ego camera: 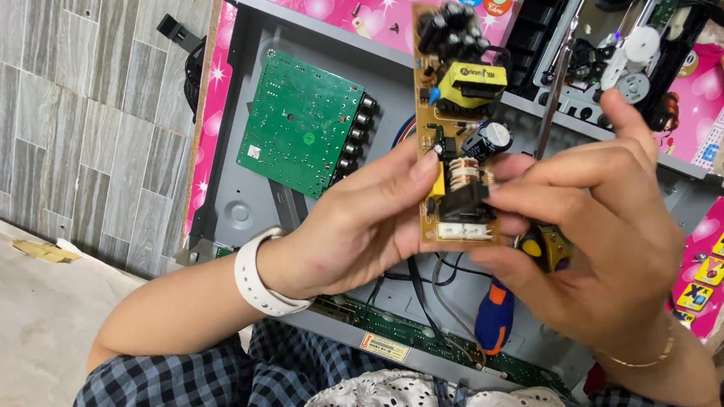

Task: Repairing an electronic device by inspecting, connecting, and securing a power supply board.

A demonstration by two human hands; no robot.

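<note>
A narrow tan power circuit board (pixel 457 127) with a yellow transformer and black capacitors is held upright between both hands, above an open grey metal device chassis (pixel 242 206). My left hand (pixel 355 225), a white band on its wrist, grips the board's lower left edge. My right hand (pixel 592 228) pinches the lower right edge and also holds a screwdriver (pixel 498 309) with a blue and orange handle, its shaft rising behind the board.
A green circuit board (pixel 300 122) with a row of black jacks lies in the chassis. A black disc-drive mechanism (pixel 615 33) sits at the upper right. Loose screws (pixel 381 12) lie on the pink mat. Another green board (pixel 406 329) lines the near chassis edge.
</note>
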